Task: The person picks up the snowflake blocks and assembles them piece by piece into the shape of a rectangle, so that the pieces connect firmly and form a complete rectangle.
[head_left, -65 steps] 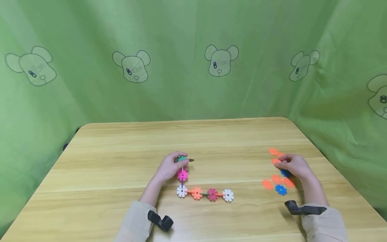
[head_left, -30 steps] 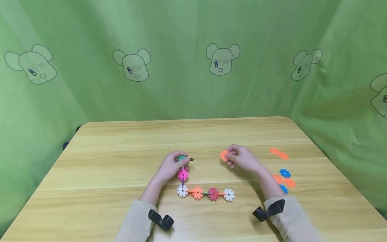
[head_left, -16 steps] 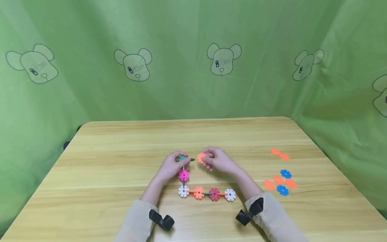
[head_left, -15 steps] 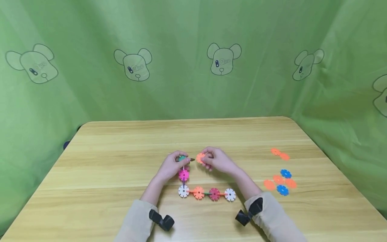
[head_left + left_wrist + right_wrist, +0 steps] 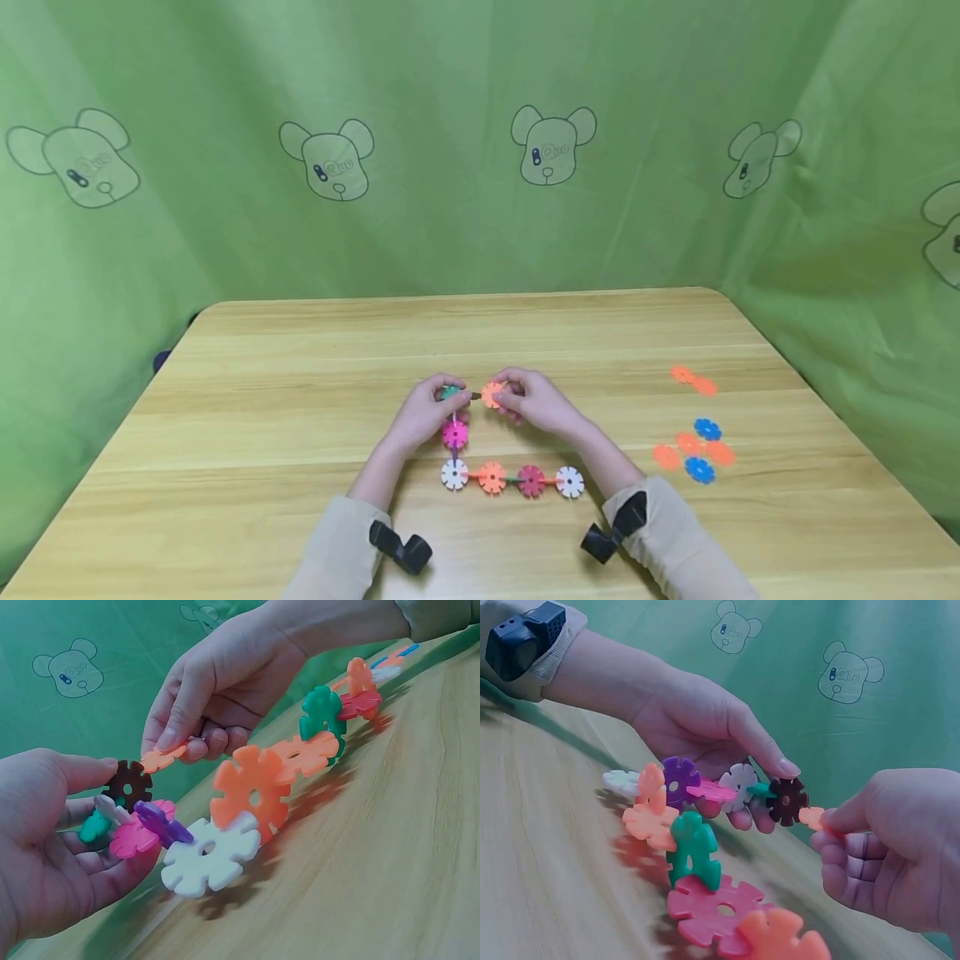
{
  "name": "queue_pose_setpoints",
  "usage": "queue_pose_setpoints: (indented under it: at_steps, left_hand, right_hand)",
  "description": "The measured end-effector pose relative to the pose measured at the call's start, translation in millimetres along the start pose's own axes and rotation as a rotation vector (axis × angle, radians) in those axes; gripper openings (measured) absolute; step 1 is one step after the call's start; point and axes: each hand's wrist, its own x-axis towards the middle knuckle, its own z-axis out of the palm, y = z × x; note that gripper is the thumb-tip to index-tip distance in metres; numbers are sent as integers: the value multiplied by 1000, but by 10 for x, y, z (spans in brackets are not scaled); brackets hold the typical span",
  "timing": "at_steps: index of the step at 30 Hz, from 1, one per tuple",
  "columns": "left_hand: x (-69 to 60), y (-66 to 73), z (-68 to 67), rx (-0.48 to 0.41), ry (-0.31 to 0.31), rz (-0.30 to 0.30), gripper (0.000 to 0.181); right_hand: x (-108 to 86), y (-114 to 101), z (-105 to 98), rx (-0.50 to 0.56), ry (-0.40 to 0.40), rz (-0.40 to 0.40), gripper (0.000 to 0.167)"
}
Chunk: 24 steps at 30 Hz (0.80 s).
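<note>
An L-shaped chain of notched interlocking discs lies on the table, with a white disc [image 5: 454,474] at its corner. At its far end my left hand [image 5: 422,414] grips the chain, thumb on the brown disc [image 5: 129,785] and fingers beneath the neighbouring discs. A green disc [image 5: 450,392] and a pink disc [image 5: 455,434] come after the brown one. My right hand [image 5: 542,404] pinches a loose orange disc [image 5: 812,818] between thumb and fingers. Its edge meets the brown disc's rim; whether the slots are engaged I cannot tell.
Loose orange discs [image 5: 667,457] and two blue discs [image 5: 700,470] lie flat on the wooden table [image 5: 300,350] at the right. The chain's near arm runs right to another white disc [image 5: 570,482]. A green curtain [image 5: 435,242] hangs behind the table.
My right hand took an orange disc from the loose ones at the right and carried it left to the brown disc. My left hand has stayed at the chain's far end.
</note>
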Motion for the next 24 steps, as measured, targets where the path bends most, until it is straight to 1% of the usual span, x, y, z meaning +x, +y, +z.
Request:
queue_pose_setpoints:
  at_steps: [5,9,13,16,19,24]
  left_hand:
    - [0,1,13,-18,-13,2,38]
    - [-3,17,20,-24,-17,6,37]
    - [2,23,25,-53,-13,-5,32]
    - [-2,30,28,-94,-19,-5,27]
    - [-14,49,28,-119,-26,-3,23]
    - [-33,78,22,-106,-41,18,21]
  right_hand:
    - [-16,-7,0,-47,-1,-26,27]
    - [-18,7,14,-50,10,-29,28]
    - [-16,5,50,-1,60,-19,26]
    - [-7,7,79,47,91,-32,23]
    - [-7,1,91,74,96,-48,20]
    - [-21,-11,74,82,68,-62,20]
